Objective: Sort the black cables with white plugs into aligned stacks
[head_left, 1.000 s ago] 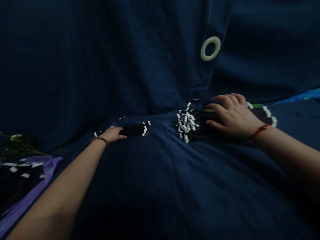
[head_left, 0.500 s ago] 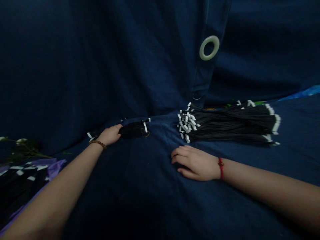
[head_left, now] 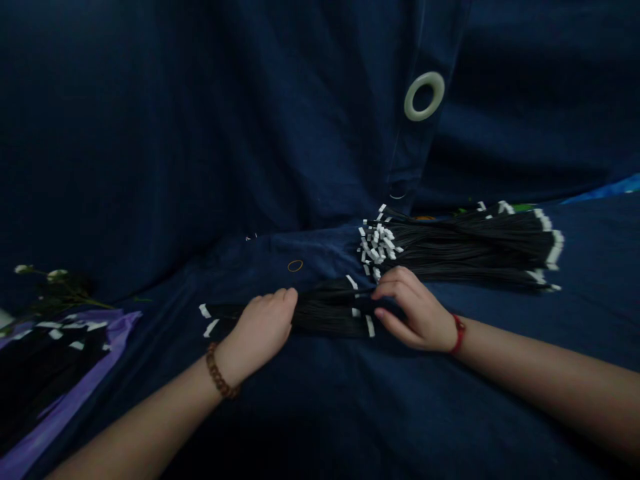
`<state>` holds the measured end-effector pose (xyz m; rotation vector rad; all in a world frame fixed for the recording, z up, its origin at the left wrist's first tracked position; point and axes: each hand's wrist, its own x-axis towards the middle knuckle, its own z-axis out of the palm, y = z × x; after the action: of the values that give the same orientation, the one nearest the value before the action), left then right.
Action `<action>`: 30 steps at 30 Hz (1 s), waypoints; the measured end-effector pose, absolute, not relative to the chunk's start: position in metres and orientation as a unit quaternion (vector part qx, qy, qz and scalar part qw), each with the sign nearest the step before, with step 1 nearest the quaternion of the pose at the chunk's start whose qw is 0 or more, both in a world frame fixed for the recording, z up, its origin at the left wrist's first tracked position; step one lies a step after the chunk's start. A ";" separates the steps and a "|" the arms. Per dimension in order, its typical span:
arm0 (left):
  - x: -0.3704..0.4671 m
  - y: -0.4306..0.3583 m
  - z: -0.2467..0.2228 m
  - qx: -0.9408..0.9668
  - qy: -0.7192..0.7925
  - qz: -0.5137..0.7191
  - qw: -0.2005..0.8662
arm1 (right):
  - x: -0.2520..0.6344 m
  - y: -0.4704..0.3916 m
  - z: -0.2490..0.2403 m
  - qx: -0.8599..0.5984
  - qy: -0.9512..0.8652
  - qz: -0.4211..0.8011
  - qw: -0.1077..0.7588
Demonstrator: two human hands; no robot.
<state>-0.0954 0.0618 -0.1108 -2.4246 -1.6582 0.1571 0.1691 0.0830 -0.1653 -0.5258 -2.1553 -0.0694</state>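
Observation:
A small bundle of black cables [head_left: 323, 310] with white ends lies across the dark blue cloth. My left hand [head_left: 265, 327], with a brown beaded bracelet at the wrist, is closed around its middle. At the bundle's right end is my right hand [head_left: 413, 310], wearing a red band; its thumb and fingers are apart beside the white-tipped ends, and no held thing can be made out. Just behind my right hand lies a larger bundle of black cables [head_left: 465, 247] with white connectors at both ends.
A thin yellow-brown loop [head_left: 295, 266] lies behind the small bundle. More white-tipped black cables rest on purple material [head_left: 117, 343] at the left, near white flowers [head_left: 57, 275]. Dark blue fabric with a pale ring [head_left: 424, 97] hangs at the back.
My left hand has drawn the small bundle toward me and to the right, uncovering the yellow-brown loop. My right hand has shifted slightly right and up to the bundle's end.

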 end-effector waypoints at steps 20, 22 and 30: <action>-0.078 0.001 -0.145 -0.904 -0.417 0.017 0.096 | 0.152 0.030 -0.138 -0.247 -0.944 0.054 0.214; -0.074 -0.007 -0.148 -0.904 -0.425 0.016 0.048 | 0.145 0.007 -0.131 -0.327 -0.925 0.079 0.176; -0.079 0.004 -0.123 -0.874 -0.431 -0.020 -0.223 | 0.128 -0.020 -0.141 -0.349 -0.921 -0.030 0.167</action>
<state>-0.0790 0.0036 -0.1229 -3.2210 -1.5877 -0.0720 0.1285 -0.0203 -0.1409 -0.9946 -2.6228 -0.0866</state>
